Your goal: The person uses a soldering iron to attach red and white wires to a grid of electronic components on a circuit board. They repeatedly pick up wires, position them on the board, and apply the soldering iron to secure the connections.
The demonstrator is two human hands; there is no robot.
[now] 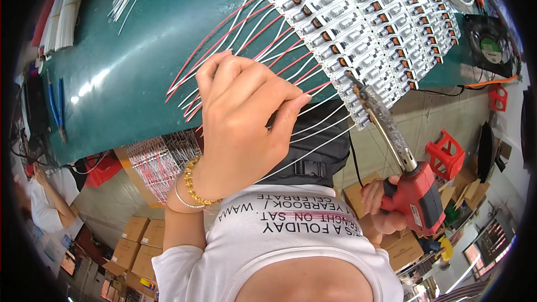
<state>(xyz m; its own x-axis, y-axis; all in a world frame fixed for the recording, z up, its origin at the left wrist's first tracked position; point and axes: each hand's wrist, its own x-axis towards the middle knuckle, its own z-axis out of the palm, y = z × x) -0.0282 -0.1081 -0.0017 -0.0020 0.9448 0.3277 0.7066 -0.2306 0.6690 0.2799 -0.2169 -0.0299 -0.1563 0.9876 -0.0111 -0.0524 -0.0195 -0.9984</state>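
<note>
White T-shirt [302,240] lies nearest my camera; beyond it, the left hand [240,114] has thumb and forefinger pinched together, apparently on a red wire [320,87] at the edge of white circuit boards [358,50] on the green tabletop [134,78]. The right hand [390,222] wraps a soldering gun [417,197], its tip over the boards. I'd expect the wire light and springy, best gripped by its insulation.

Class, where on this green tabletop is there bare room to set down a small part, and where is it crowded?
Bare: the green tabletop between the blue-handled tool and the red and white wires. Crowded: the right side, under circuit boards, with the right hand's soldering tool reaching over them.
</note>
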